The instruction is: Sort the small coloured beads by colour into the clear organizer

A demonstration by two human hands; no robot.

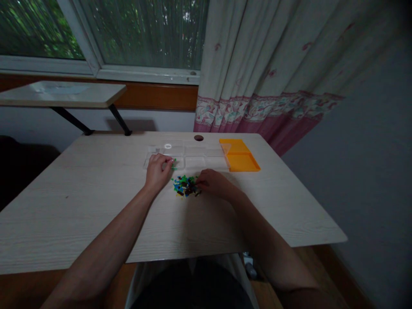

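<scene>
A heap of small plastic pieces (185, 185), green, blue, dark brown and a few yellow, lies on the table. My right hand (212, 182) reaches into its right edge with fingers pressed together; what lies between the fingertips is hidden. Beyond the heap sits a clear plastic tray (195, 162) divided into compartments. My left hand (158, 171) rests over the tray's left part, its thumb and fingers closed in a pinch. A small green piece (174, 162) shows at those fingertips, with more green just below it.
An orange plastic tray (243, 161) adjoins the clear tray's right end. The pale wooden table (283, 206) has a round cable hole (198, 137) near its back edge. A raised shelf (106, 96) on black legs stands at the back left. A curtain (244, 86) hangs behind.
</scene>
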